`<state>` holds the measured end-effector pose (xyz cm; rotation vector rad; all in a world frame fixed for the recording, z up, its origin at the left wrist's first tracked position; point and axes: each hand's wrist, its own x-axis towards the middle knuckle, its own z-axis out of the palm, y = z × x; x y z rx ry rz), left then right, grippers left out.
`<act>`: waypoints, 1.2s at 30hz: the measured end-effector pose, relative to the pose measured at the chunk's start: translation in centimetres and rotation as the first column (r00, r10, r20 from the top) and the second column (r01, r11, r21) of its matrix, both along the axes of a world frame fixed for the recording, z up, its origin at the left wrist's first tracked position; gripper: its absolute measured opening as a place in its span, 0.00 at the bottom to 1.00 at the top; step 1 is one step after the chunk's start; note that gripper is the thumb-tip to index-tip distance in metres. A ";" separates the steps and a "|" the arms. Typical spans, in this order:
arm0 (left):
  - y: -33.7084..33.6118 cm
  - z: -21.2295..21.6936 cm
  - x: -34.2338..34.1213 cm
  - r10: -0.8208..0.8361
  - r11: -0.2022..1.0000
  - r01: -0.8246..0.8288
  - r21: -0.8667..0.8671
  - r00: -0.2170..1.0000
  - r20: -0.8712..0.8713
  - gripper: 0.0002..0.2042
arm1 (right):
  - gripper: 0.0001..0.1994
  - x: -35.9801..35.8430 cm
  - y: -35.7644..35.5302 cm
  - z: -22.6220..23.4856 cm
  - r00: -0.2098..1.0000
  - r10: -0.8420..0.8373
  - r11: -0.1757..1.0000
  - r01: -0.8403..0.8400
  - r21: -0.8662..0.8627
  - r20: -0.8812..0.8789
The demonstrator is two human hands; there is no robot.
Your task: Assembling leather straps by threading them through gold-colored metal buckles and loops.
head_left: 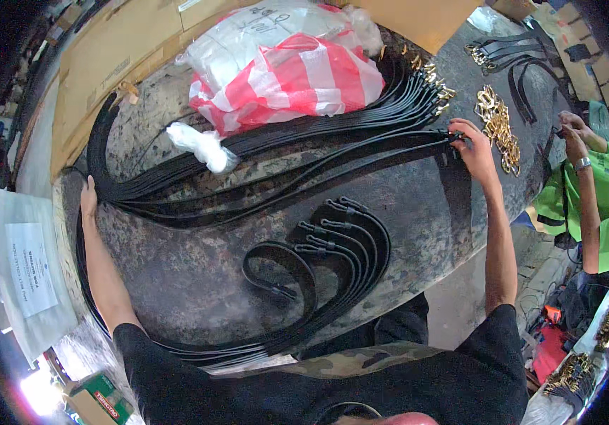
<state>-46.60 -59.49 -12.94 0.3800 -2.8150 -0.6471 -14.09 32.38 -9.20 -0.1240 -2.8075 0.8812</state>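
My right hand (pixel 473 150) pinches the dark fitted ends of a few long black straps (pixel 361 157) at the right of the table. These straps stretch left across the tabletop to my left hand (pixel 88 197), which is closed round their far part at the table's left edge; its fingers are partly hidden. Behind them lies a thick bundle of black straps (pixel 262 139), with gold-coloured metal clips (pixel 435 85) on its right ends. Nearer me, a separate group of black straps (pixel 368 248) curves round, its looped ends lying on the table.
A red-and-white checked plastic bag (pixel 297 78) and a crumpled white bag (pixel 202 145) rest on the straps. Loose gold clips (pixel 497 127) are heaped beyond my right hand. At right, a co-worker in green (pixel 577 180) handles a strap. Cardboard (pixel 106 71) borders the back left.
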 end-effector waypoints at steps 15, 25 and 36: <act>33.7 7.7 18.8 -0.554 0.832 0.503 -0.235 0.771 -0.314 0.12 | 0.34 -1.6 -1.4 3.7 0.989 0.057 0.957 -0.092 0.276 0.133; 40.1 5.7 24.6 -0.884 0.377 0.864 -0.335 0.444 0.149 0.22 | 0.30 -1.4 -0.5 5.1 0.917 0.227 0.941 -0.293 0.168 0.328; 44.8 7.3 27.5 -0.825 0.559 0.821 -0.112 0.565 0.026 0.27 | 0.48 3.9 -1.1 2.8 0.999 0.041 0.998 -0.041 0.055 -0.006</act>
